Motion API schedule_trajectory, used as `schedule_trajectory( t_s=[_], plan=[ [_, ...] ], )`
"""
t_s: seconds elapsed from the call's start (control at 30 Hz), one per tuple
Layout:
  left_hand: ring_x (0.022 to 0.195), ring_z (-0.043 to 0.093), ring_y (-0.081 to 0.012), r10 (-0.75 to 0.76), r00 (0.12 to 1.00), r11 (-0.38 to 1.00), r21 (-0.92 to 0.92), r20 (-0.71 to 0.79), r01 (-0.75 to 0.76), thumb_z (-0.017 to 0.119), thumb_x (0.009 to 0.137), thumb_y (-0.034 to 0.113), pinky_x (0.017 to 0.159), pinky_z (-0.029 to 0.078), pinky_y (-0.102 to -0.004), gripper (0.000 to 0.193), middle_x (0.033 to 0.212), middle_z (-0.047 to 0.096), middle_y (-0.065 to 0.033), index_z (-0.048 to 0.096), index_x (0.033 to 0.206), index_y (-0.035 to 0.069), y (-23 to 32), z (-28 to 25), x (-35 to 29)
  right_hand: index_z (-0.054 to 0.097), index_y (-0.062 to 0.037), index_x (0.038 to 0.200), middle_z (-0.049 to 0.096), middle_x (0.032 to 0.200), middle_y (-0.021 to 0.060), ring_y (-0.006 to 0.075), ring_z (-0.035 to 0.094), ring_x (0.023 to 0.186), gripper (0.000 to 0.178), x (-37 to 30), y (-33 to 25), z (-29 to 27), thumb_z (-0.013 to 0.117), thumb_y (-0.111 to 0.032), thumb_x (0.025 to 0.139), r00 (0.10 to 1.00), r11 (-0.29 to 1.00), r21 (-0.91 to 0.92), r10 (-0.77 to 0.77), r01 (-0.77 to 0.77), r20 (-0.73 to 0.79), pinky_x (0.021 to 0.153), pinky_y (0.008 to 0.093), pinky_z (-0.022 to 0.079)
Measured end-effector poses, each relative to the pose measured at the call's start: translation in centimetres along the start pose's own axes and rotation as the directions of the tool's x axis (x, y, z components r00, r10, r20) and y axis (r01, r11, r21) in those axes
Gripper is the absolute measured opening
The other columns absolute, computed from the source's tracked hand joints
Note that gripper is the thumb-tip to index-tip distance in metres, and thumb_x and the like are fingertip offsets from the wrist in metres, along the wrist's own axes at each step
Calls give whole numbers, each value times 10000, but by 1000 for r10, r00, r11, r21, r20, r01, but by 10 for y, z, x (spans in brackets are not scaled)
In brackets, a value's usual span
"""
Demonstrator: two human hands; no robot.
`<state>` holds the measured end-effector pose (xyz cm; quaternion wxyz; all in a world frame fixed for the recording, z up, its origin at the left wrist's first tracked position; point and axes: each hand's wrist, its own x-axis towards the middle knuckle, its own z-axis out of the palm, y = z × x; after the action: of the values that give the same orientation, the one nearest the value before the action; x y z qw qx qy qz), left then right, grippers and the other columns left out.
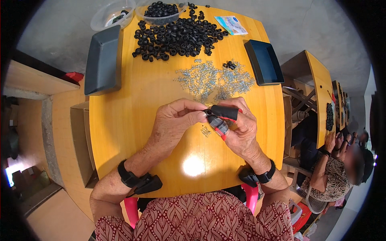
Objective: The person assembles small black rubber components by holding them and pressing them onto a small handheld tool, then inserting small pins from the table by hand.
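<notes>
Over the middle of the table, my left hand (175, 122) pinches a small black ring-shaped part (208, 113) between thumb and forefinger. Against the same part, the thumb and forefinger of my right hand (242, 130) close from the other side; both are wrapped in black and red coverings (224, 112). Whether a tiny metal piece sits between the fingertips is too small to tell. Just below the hands lies a little heap of small metal pieces (206, 131). Beyond them spreads a larger scatter of silvery metal pieces (203, 78), with a few black parts (229, 65) on it.
A big pile of black ring parts (177, 38) covers the far table. Behind it stand two clear plastic tubs (141, 11). Dark trays flank the table, left (103, 60) and right (264, 62). A packet (231, 25) lies far right. Another person (333, 174) sits at right.
</notes>
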<state>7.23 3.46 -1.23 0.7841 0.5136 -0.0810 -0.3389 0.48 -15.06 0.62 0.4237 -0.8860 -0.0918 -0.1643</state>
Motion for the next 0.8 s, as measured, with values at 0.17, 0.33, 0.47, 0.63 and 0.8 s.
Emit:
schedule_trajectory(
  t_s=[0.17,0.33,0.47,0.63,0.8],
  plan=[
    [911,622,-93,53,999,998,35,12,-53,676,874,22,819,503,-226,188,982,679,-47,660,1057,-19,-3,2,-1,694,-48,978,633,986,118,281,599,898,294,-2,-3,2,770,-1,698,999,998,-58,-14,12,-33,756,362,500],
    [913,620,-90,87,996,996,32,29,-88,670,881,31,840,496,-227,191,994,676,-49,650,1064,-20,-5,1,1,692,-50,1002,632,990,115,278,594,903,312,-1,-6,-2,764,7,703,1000,996,-85,-27,27,2,752,361,498],
    [921,647,-138,73,997,997,-25,8,-72,636,912,61,871,499,-256,193,1011,676,-72,628,1089,-17,-2,-4,5,676,-55,1079,623,1009,116,278,586,928,401,4,-9,-9,702,76,701,999,996,-85,3,-6,-38,786,352,494],
    [931,663,-183,60,997,998,-3,-41,-60,620,928,87,888,505,-281,218,1037,677,-104,620,1124,-8,2,-7,7,663,-44,1106,606,992,115,281,580,948,480,0,-3,-25,592,166,680,998,985,-172,-3,-8,-64,825,331,484],
    [937,661,-190,61,998,997,-48,-26,-62,615,931,86,885,516,-284,219,1044,673,-111,618,1125,-15,1,-10,8,679,-56,1098,602,958,95,216,601,901,459,-4,13,-49,586,170,710,978,985,-152,48,-80,-203,828,298,482]
  ],
)
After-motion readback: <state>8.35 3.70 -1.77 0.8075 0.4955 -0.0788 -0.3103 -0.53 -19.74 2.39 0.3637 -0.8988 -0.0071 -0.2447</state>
